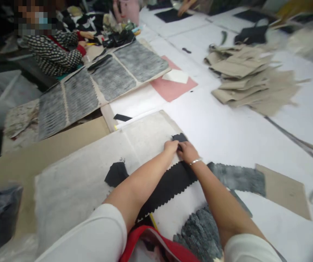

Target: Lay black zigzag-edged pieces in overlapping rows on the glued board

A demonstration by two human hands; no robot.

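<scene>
My left hand [172, 146] and my right hand [188, 151] are close together at the far right corner of a pale board [85, 171]. Their fingers are closed on a small black piece [180, 137]. My right wrist has a silver bracelet. Below my hands lies a black strip with zigzag edges [169, 185], partly under my forearms. Another small black piece [116, 174] rests on the board, left of my left forearm. A pile of grey-black pieces [200, 233] sits near my body, beside my right forearm.
Grey-covered boards [112, 78] lie at the upper left, near a person in a checked top [52, 54]. Folded beige fabric [249, 76] is stacked at the upper right. Pink sheets [169, 87] lie ahead. A grey strip [238, 178] and beige card [284, 191] are at the right.
</scene>
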